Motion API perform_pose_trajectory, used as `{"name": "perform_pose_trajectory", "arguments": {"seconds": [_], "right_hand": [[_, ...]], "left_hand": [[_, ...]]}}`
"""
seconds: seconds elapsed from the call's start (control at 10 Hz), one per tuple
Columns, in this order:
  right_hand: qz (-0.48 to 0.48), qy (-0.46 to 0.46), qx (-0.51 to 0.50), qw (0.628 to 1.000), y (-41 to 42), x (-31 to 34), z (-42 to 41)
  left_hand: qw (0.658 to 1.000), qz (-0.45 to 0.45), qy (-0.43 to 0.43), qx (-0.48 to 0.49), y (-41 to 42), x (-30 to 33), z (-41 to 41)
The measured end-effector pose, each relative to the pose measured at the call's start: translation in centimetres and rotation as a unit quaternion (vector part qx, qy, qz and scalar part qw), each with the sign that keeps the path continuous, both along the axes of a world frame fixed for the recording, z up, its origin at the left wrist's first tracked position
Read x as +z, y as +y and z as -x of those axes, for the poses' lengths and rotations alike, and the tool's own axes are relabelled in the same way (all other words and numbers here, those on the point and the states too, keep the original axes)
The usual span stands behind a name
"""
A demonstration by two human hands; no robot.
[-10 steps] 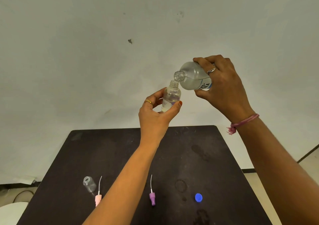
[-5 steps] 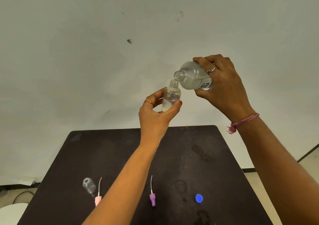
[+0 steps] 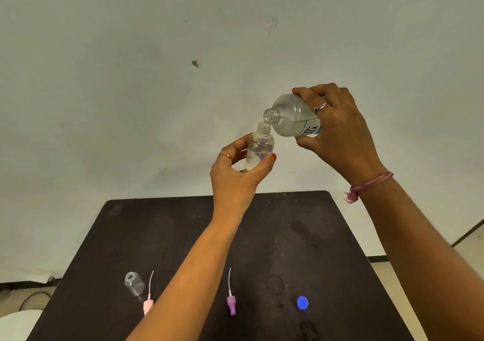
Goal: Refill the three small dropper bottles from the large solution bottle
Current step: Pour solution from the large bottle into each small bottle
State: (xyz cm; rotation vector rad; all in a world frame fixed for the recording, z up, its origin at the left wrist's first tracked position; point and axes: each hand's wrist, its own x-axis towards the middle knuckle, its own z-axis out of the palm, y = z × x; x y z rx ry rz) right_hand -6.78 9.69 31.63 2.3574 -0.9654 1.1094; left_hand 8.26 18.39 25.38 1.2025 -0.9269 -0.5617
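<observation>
My left hand (image 3: 237, 173) grips a small clear dropper bottle (image 3: 259, 148), upright and uncapped, high above the table. My right hand (image 3: 337, 131) holds the large clear solution bottle (image 3: 290, 116) tilted to the left, its open mouth over the small bottle's neck. Clear liquid stands in the small bottle. Another small clear bottle (image 3: 134, 283) sits open on the dark table (image 3: 327, 236) at the near left. A pink dropper cap (image 3: 147, 305) with a thin tube lies beside it, partly behind my left forearm. A purple dropper cap (image 3: 231, 304) lies near the middle.
A blue screw cap (image 3: 302, 302) lies on the table at the near right. Damp marks spot the tabletop. A pale wall stands close behind the table. A white round object (image 3: 15, 323) shows at the lower left, beyond the table edge.
Both hands stay almost where they were. The large bottle keeps its tilt over the small bottle's neck. Nothing on the table has moved.
</observation>
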Motion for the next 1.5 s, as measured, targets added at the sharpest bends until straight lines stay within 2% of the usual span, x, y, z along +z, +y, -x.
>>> {"name": "perform_pose_trajectory", "arguments": {"seconds": [1.5], "right_hand": [[0.001,0.000,0.001,1.000,-0.12,-0.02,0.05]], "left_hand": [[1.000,-0.003,-0.001,-0.001,-0.23,-0.13,0.06]]}}
